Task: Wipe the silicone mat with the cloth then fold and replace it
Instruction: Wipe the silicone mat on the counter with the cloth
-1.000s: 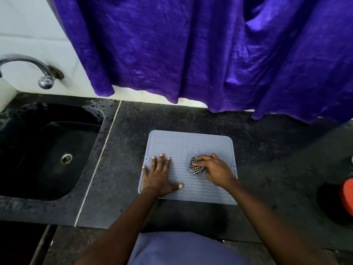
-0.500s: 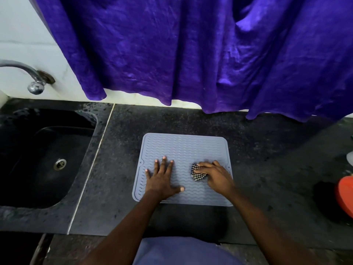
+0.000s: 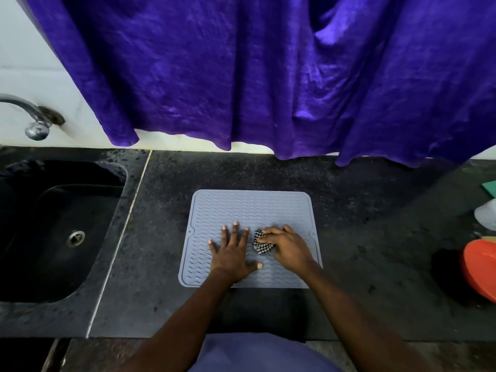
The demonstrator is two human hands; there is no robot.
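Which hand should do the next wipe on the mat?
The right hand: it already grips the checked cloth on the mat. The left hand lies flat, pinning the mat.

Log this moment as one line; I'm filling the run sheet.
phase: wiping | left hand: flat on mat | right hand: presses cloth on mat | mat: unfolded

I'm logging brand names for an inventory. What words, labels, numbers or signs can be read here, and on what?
None can be read.
Silicone mat: only a raised wave pattern, no lettering visible.
Cloth under the right hand: a checked weave, no label showing.
Left hand lies flat on the mat; it covers part of it.
Red object and tap: no visible markings.
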